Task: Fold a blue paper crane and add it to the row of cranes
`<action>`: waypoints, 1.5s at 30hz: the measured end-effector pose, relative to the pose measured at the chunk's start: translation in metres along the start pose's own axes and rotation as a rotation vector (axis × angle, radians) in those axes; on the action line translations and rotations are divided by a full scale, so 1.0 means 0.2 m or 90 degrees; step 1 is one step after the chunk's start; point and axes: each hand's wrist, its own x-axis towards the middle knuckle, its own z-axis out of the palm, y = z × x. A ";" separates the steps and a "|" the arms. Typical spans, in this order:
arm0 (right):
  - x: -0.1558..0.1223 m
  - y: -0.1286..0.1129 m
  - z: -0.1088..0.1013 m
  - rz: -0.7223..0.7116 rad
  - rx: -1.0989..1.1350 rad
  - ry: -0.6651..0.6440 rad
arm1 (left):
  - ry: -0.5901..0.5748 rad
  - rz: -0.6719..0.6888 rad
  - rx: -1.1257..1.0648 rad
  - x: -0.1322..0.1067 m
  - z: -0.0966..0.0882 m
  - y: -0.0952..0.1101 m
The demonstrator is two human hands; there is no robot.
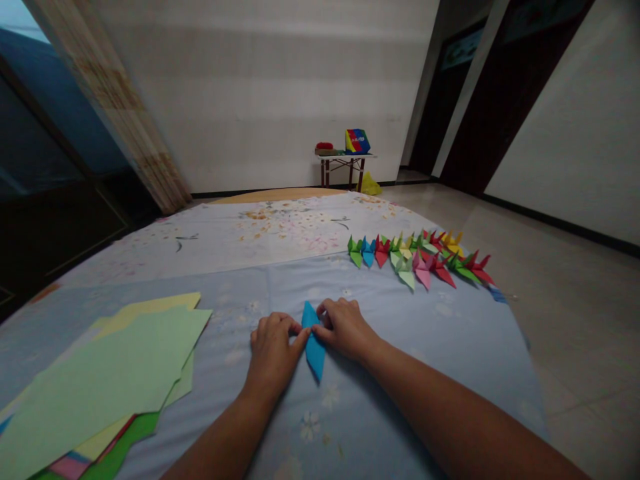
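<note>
Pale walls and a tiled floor surround us, and a patterned curtain hangs at the far left; a small folding table stands against the back wall with 1 striped box and 1 red item on it, and 1 yellow bag sits beneath it. Nearer, a white floral sheet meets a pale blue floral sheet, and we work near the near edge of the blue one. Our left hand and right hand both close narrowly on 1 folded blue paper, pinching its upper part from either side, apparently to keep its folds together while its pointed lower end rests on the sheet. Towards the left edge lies 1 loose stack of coloured paper sheets, with green on top, handy for our left hand. Towards the right edge, a curved band of folded paper cranes sits clear of our hands; we count roughly 14, though overlaps prevent an exact tally.
</note>
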 end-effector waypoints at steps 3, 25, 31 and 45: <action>-0.01 0.01 0.00 -0.013 0.013 0.004 | 0.000 0.017 -0.001 0.00 0.00 -0.01; -0.01 0.02 0.00 -0.019 -0.055 -0.018 | -0.054 0.223 0.173 -0.11 -0.08 0.05; -0.02 0.03 -0.02 -0.015 -0.078 0.000 | -0.082 0.223 0.183 -0.11 -0.08 0.04; -0.02 0.06 0.00 -0.028 -0.100 -0.005 | -0.108 0.214 0.166 -0.10 -0.07 0.03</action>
